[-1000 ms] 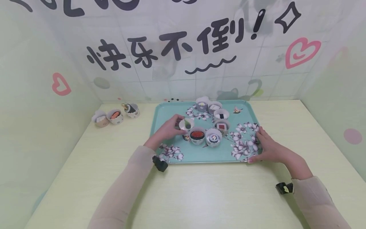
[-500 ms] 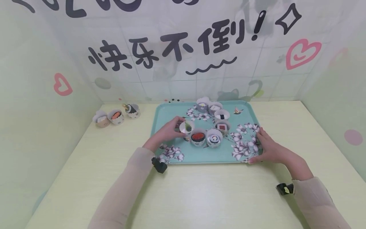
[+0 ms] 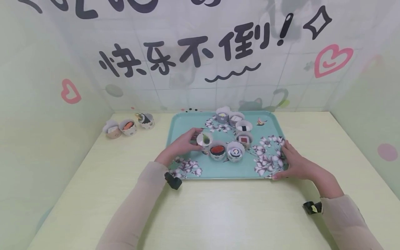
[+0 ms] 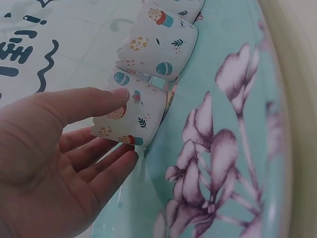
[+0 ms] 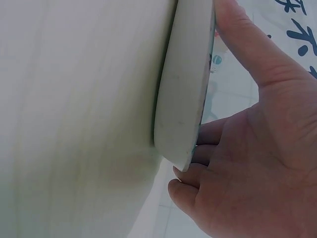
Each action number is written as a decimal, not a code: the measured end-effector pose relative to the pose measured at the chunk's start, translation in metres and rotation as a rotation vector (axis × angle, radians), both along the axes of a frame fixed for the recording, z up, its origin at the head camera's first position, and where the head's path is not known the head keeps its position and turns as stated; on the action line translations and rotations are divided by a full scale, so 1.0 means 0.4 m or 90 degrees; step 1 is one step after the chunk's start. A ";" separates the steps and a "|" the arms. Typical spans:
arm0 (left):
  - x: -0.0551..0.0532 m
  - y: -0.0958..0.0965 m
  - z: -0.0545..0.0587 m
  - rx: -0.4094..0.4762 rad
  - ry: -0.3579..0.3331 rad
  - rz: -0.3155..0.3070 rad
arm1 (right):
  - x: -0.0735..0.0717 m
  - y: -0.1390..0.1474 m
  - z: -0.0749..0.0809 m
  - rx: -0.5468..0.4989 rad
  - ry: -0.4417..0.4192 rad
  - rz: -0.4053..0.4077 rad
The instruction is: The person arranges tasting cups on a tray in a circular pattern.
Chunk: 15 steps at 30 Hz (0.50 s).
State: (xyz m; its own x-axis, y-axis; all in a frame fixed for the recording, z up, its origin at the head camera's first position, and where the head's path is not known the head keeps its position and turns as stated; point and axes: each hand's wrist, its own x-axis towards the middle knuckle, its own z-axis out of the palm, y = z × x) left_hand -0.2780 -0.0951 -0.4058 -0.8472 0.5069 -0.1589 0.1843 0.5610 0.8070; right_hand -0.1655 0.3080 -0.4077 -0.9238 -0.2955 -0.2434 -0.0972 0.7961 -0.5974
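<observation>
My left hand [image 3: 182, 143] holds a patterned paper cup [image 4: 148, 110] on the left side of the teal floral tray [image 3: 187, 122]. Its thumb lies against the cup wall and its fingers reach round the other side. A green leafy topping [image 3: 206, 139] shows inside this cup. Beside it stand a cup with red-topped sushi [image 3: 217, 150] and a cup with a swirled roll [image 3: 235, 152]. At the tray's front right corner, my right hand [image 3: 298, 166] grips the edge, thumb at the front rim and fingers along the right side. The tray's pale outer side [image 5: 181, 94] shows in the right wrist view.
More sushi cups curve toward the tray's back, among them one with red-centred sushi [image 3: 244, 139] and one with a black-banded piece [image 3: 243, 127]. At the table's [image 3: 218, 211] back left stand three cups, one with an orange topping [image 3: 128, 126]. Printed sheeting [image 3: 175, 99] encloses the table.
The head view has shifted slightly. Both hands keep their places, the left at the cup and the right at the tray corner.
</observation>
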 end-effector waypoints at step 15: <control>-0.013 -0.038 0.019 0.066 -0.003 0.019 | -0.003 0.004 -0.002 0.002 -0.007 -0.002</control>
State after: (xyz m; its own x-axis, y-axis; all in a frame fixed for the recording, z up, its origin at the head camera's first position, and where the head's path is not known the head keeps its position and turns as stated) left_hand -0.2831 -0.1104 -0.3981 -0.8613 0.4958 -0.1110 0.1649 0.4795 0.8619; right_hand -0.1667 0.3095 -0.4084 -0.9223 -0.2915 -0.2538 -0.0881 0.7979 -0.5963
